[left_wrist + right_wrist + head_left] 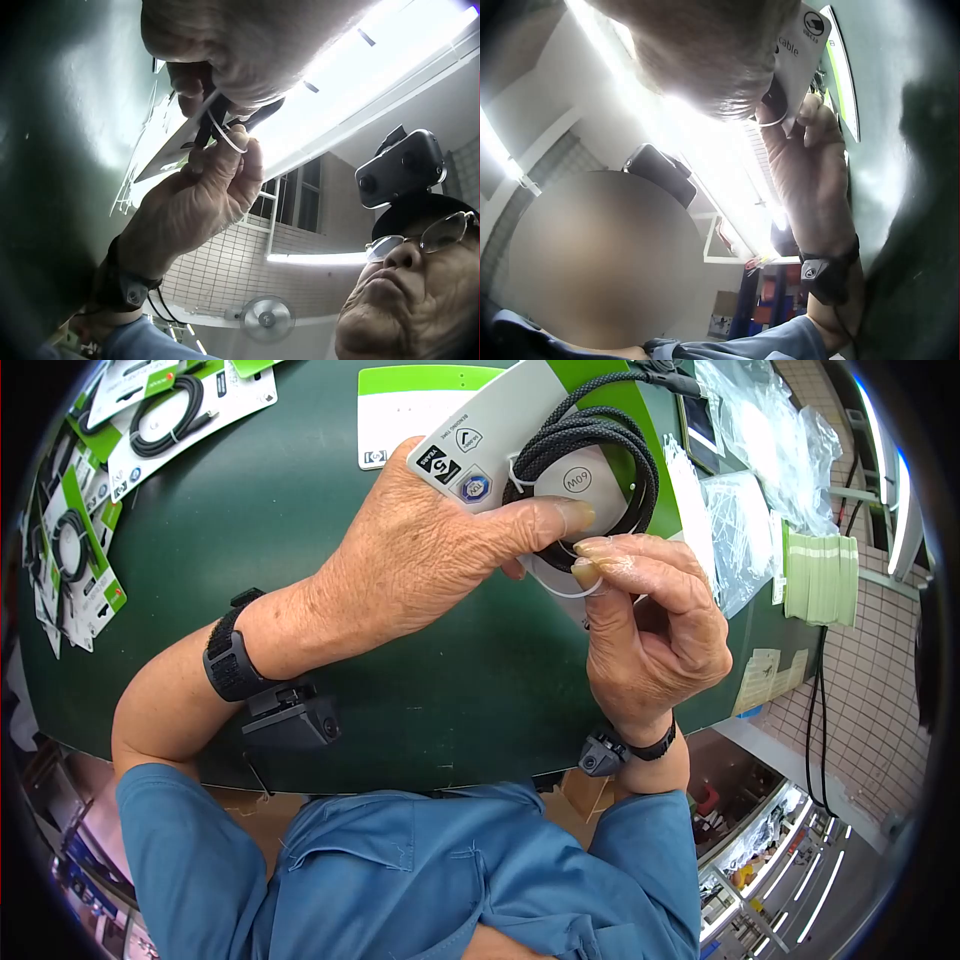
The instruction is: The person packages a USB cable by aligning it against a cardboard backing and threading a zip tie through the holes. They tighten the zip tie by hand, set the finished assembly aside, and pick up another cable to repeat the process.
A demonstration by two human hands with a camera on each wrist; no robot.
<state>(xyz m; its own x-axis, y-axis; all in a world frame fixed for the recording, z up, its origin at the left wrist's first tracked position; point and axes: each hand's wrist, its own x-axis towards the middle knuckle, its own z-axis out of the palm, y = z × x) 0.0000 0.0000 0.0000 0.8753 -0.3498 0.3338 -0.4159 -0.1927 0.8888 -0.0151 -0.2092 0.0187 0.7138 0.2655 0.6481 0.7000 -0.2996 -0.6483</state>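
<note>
A coiled black braided cable lies against a white and green printed card. My left hand grips card and coil together, its thumb pressed across the front of the coil. At the coil's near side, my right hand pinches a thin white plastic tie between thumb and forefinger. The tie curves in a loop below the coil; in the left wrist view the white tie arcs up to the right fingertips. Another white tie goes round the coil's left side. My left fingers are mostly hidden behind the card.
Several carded cables are piled at the table's left. Another green and white card lies flat behind the left hand. To the right are clear plastic bags, loose white ties and a banded stack of pale green cards near the edge.
</note>
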